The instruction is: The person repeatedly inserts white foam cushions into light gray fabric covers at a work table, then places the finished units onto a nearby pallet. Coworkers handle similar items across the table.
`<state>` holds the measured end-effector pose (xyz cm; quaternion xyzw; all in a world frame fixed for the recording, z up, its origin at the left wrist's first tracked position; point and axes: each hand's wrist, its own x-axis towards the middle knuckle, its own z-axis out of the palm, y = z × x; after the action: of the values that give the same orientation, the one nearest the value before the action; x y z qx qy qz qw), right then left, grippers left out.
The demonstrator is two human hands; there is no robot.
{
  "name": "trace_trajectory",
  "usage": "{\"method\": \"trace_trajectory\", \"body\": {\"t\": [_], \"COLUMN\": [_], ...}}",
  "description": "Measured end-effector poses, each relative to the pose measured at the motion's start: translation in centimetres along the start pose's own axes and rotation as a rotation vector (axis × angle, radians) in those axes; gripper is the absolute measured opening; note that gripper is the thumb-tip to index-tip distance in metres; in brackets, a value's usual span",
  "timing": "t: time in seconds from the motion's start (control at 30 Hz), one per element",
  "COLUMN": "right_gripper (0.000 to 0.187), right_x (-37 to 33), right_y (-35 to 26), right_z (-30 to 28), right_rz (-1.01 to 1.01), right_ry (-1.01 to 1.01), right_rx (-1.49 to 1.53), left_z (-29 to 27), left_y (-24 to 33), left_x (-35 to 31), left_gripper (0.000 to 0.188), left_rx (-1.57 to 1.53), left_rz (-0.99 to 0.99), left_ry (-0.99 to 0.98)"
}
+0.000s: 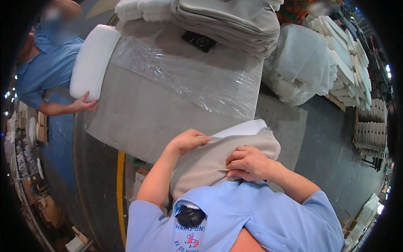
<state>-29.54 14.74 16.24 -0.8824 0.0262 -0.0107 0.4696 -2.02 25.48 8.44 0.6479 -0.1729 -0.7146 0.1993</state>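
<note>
A grey-beige fabric cushion cover (197, 164) lies against my front at the near edge of the table. White cushion padding (241, 128) shows out of its far side, and the fabric covers the rest. With the fingers closed, my left hand (189, 142) pinches the cover's edge at the left end of the exposed padding. My right hand (248, 163) is closed on a fold of the same cover, nearer to my body and to the right. The fingertips of the right hand are partly hidden in the fabric.
At the far left a person in a blue shirt (54, 63) holds a white cushion (94, 63) on the table (126, 113). Clear plastic sheet (180, 80) covers part of the tabletop. Behind it are stacked grey covers (226, 21) and a black device (198, 41). Plastic-wrapped padding (300, 63) stands right.
</note>
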Motion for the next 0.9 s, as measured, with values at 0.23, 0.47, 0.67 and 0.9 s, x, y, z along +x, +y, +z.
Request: {"method": "trace_trajectory", "body": {"t": [0.23,0.47,0.67,0.9], "right_gripper": [0.041,0.036,0.013,0.024], "right_x": [4.0,9.1,9.8,10.9], "right_y": [4.5,12.7,14.2,15.8], "right_z": [-6.2,-1.5,-2.1,-4.5], "right_rz": [0.581,0.577,0.580,0.407], "right_ry": [-0.135,-0.510,-0.609,-0.373], "right_rx": [0.416,0.531,0.918,1.224], "left_z": [4.4,6.4,6.6,6.4], "left_y": [-4.2,-3.3,-3.0,-2.8], "left_x": [4.2,1.7,1.7,3.0], "left_gripper": [0.020,0.012,0.018,0.012], "left_rx": [0.206,0.479,0.434,0.446], "left_rz": [0.579,1.056,1.066,0.840], "left_ry": [0.690,0.969,0.926,0.699]}}
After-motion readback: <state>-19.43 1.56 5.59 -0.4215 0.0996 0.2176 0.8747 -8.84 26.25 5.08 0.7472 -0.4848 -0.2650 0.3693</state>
